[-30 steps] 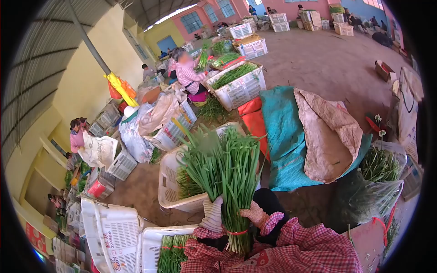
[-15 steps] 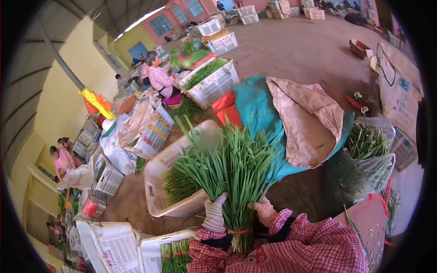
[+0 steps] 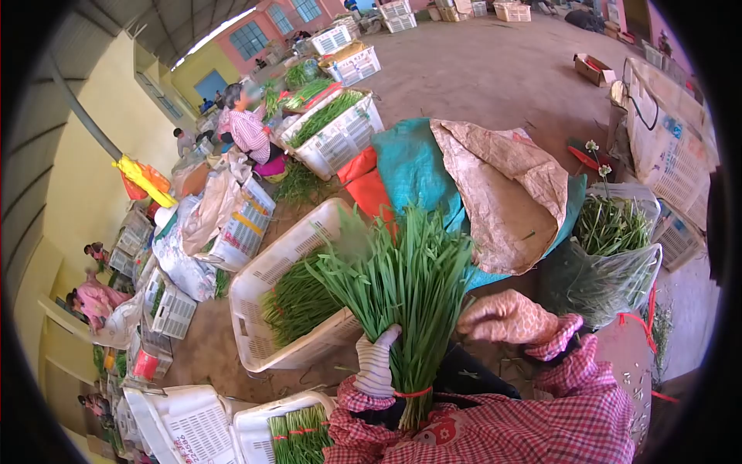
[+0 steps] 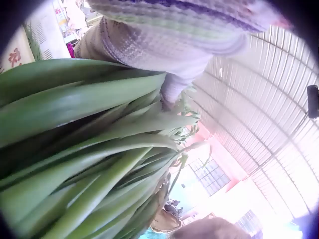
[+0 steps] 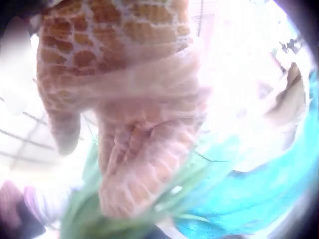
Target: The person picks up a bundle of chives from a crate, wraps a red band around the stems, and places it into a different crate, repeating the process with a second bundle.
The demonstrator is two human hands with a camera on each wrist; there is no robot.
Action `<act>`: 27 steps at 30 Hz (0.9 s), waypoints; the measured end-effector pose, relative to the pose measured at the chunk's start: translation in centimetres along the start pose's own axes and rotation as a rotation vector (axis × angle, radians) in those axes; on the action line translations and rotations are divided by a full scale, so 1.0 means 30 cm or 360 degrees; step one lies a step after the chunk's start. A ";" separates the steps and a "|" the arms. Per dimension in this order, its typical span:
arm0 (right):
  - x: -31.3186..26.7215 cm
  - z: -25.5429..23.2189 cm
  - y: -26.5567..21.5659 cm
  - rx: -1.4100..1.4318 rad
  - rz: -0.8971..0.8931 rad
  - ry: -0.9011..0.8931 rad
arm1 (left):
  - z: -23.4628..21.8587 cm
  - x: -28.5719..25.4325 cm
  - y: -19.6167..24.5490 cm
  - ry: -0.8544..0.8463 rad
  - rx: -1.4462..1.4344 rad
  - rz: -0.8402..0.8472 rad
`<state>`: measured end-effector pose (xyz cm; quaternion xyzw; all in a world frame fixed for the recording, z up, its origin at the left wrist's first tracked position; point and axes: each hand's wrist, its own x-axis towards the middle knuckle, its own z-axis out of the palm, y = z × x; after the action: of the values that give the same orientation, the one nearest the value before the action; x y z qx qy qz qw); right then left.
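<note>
A large bundle of long green leaves (image 3: 410, 301) stands upright against the person's lap, with a red band (image 3: 413, 393) round its lower stems. The left hand (image 3: 376, 363), in a striped glove, grips its left side; in the left wrist view that glove (image 4: 154, 45) lies against the broad leaves (image 4: 79, 149). Off to the bundle's right, the right hand (image 3: 506, 317), in a brown-patterned glove, holds nothing visible. In the right wrist view its fingers are loosely bent, the thumb apart from them, and the glove (image 5: 124, 99) is in front of blurred leaves.
A white crate (image 3: 247, 321) with loose greens lies front left; another (image 3: 251, 429) holds banded bundles. Teal sheeting (image 3: 410, 166) and a brown sack (image 3: 502, 193) lie beyond. At right are a plastic bag of stems (image 3: 607, 271) and red ties.
My right hand has let go of the bundle and moved away to the right. The left hand keeps its grip. The head view has shifted, so the surroundings appear further left.
</note>
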<state>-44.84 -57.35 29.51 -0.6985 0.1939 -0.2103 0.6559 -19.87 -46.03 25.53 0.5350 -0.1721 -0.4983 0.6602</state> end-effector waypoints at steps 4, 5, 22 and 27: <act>0.170 0.062 -0.057 0.0233 -0.0205 0.0207 | 0.015 -0.016 -0.003 -0.0027 -0.0006 0.0058; 0.210 0.073 -0.053 0.0261 -0.0234 0.0250 | 0.015 -0.013 -0.004 -0.0033 0.0004 0.0059; 0.445 -0.001 0.051 -0.0242 -0.0241 0.0526 | -0.006 0.011 -0.050 0.0057 0.0146 0.0043; 0.481 0.000 0.091 -0.0030 -0.0339 0.0540 | 0.045 -0.020 -0.015 0.0042 0.0059 0.0002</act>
<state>-32.75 -65.41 27.35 -0.6757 0.2287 -0.3913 0.5814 -21.37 -46.22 25.83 0.5536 -0.1729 -0.4875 0.6527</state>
